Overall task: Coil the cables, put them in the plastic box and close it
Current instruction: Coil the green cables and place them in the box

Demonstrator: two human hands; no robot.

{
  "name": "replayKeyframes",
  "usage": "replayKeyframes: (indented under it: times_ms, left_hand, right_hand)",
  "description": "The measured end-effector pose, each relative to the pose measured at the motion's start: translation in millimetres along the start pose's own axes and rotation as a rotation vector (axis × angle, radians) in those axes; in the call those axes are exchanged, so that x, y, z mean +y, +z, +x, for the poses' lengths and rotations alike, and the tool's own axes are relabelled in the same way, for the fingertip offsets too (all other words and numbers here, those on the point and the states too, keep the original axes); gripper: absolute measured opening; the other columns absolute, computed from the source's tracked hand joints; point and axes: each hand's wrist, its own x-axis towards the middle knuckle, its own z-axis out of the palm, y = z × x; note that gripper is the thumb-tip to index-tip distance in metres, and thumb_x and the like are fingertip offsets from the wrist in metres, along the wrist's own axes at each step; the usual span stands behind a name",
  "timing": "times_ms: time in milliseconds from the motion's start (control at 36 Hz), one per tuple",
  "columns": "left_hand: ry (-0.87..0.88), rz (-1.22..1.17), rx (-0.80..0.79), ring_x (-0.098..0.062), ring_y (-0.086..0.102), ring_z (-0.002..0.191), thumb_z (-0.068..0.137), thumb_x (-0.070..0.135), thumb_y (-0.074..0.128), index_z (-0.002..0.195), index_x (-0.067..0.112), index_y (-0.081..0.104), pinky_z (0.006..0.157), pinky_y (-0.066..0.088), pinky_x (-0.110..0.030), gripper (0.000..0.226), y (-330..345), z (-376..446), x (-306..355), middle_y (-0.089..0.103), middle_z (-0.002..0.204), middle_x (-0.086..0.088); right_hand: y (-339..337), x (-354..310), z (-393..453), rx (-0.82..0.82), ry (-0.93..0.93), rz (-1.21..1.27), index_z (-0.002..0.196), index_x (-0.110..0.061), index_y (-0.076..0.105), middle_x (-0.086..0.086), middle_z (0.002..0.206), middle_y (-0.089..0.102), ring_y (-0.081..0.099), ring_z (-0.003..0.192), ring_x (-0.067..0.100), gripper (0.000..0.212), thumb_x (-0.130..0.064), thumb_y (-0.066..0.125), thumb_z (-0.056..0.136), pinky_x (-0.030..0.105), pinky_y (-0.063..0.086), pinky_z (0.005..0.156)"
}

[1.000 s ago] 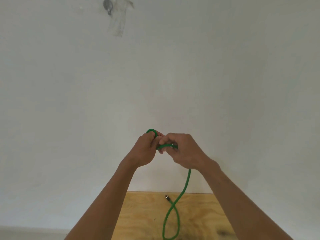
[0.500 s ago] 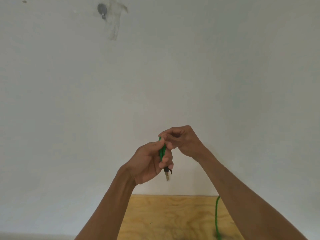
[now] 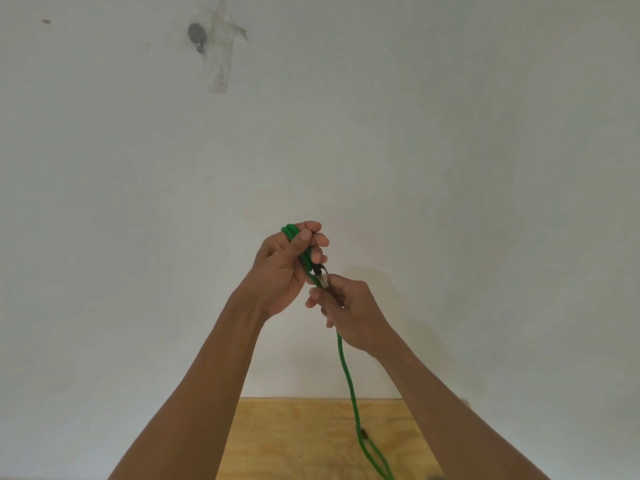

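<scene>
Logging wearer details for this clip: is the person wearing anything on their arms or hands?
Nothing shows. The left hand and right hand are bare: no gloves, rings, watch or bands in view. Both forearms are bare to the picture's bottom edge, so no sleeves show.

Right hand (image 3: 349,315) now below the left hand (image 3: 282,268), green cable (image 3: 348,375) newly trailing from its grip.

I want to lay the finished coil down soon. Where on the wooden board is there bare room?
The wooden board shows bare from its far edge at the wall to the left forearm. Its right part is crowded: the green cable hangs from the right hand and loops there. The left hand holds the coil.
</scene>
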Motion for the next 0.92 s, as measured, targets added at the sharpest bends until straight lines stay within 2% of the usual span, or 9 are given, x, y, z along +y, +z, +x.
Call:
replayKeyframes:
  times_ms: [194,306,389,472,556,611,694,833,917]
  left_hand:
    - [0.084,0.297,0.12,-0.015,0.058,0.065,0.104,0.008,0.044,0.109,0.003,0.062,0.072,0.052,-0.032,0.019,-21.5,7.2,12.4,0.072,0.086,-0.005]
    - [0.046,0.677,0.147,-0.017,0.061,0.069,0.105,0.005,0.044,0.11,-0.001,0.061,0.068,0.05,-0.035,0.019,-32.0,-0.5,12.7,0.074,0.089,-0.008]
    - [-0.04,0.851,0.113,-0.012,0.064,0.068,0.105,0.007,0.042,0.102,0.002,0.062,0.068,0.052,-0.03,0.021,-33.4,-8.6,11.0,0.072,0.087,-0.01]
    - [-0.117,0.951,0.053,-0.017,0.062,0.069,0.106,0.014,0.04,0.088,0.006,0.063,0.069,0.05,-0.043,0.03,-33.6,-16.2,9.7,0.069,0.085,-0.013]
    - [-0.286,0.751,0.002,-0.025,0.058,0.07,0.109,0.032,0.032,0.094,0.002,0.06,0.07,0.047,-0.041,0.044,-31.5,-26.8,10.6,0.068,0.079,-0.017]
    - [-0.379,0.575,-0.026,-0.026,0.054,0.066,0.107,0.042,0.027,0.095,0.002,0.06,0.066,0.046,-0.035,0.052,-27.7,-35.0,9.7,0.064,0.072,-0.017]
    - [-0.436,0.291,-0.04,-0.024,0.05,0.057,0.105,0.046,0.031,0.092,0.005,0.061,0.066,0.046,-0.037,0.053,-22.4,-45.0,5.7,0.057,0.065,-0.015]
    - [-0.442,0.023,-0.144,-0.02,0.045,0.052,0.101,0.047,0.043,0.091,0.007,0.062,0.065,0.049,-0.036,0.045,-16.4,-53.3,1.7,0.053,0.056,-0.009]
    - [-0.419,-0.082,-0.228,-0.017,0.047,0.051,0.1,0.038,0.046,0.092,0.007,0.063,0.065,0.05,-0.034,0.037,-7.7,-55.9,-1.1,0.052,0.055,-0.007]
  right_hand:
    - [5.2,-4.5,-1.9,0.044,0.002,0.012,0.115,-0.009,0.071,0.004,0.086,0.076,0.057,0.056,0.01,0.024,-0.014,0.069,0.092,0.028,0.055,0.057]
    - [4.5,-13.7,2.6,0.029,-0.119,-0.163,0.111,-0.016,0.072,-0.001,0.092,0.076,0.071,0.081,0.014,0.023,-0.01,0.07,0.089,0.022,0.057,0.075]
    - [-0.3,-28.2,10.7,-0.031,-0.197,-0.27,0.105,-0.014,0.071,-0.005,0.094,0.076,0.071,0.085,0.002,0.021,-0.001,0.063,0.09,0.014,0.053,0.077]
    - [-6.3,-34.2,25.9,-0.041,-0.273,-0.428,0.097,-0.029,0.068,-0.015,0.085,0.073,0.068,0.076,0.005,0.019,-0.011,0.063,0.091,0.034,0.057,0.075]
    - [-11.4,-42.2,37.5,-0.03,-0.294,-0.427,0.088,-0.032,0.066,-0.014,0.081,0.071,0.066,0.072,0.016,0.012,-0.023,0.072,0.084,0.046,0.055,0.072]
    - [-14.9,-50.7,41.4,-0.055,-0.32,-0.371,0.08,-0.029,0.069,-0.011,0.078,0.071,0.063,0.066,0.022,0.012,-0.024,0.078,0.076,0.047,0.054,0.067]
    - [-18.4,-55.1,46.7,-0.121,-0.32,-0.183,0.077,-0.016,0.074,-0.003,0.075,0.072,0.058,0.06,0.034,0.013,-0.016,0.086,0.071,0.044,0.048,0.059]
    - [-18.3,-35.7,50.5,-0.114,-0.22,0.049,0.085,-0.003,0.077,0.009,0.077,0.073,0.058,0.065,0.037,0.013,-0.009,0.083,0.075,0.036,0.047,0.065]
    - [-15.6,-19.5,41.9,-0.082,-0.165,0.158,0.09,-0.004,0.077,0.004,0.079,0.074,0.062,0.073,0.023,0.007,-0.005,0.073,0.085,0.033,0.048,0.066]
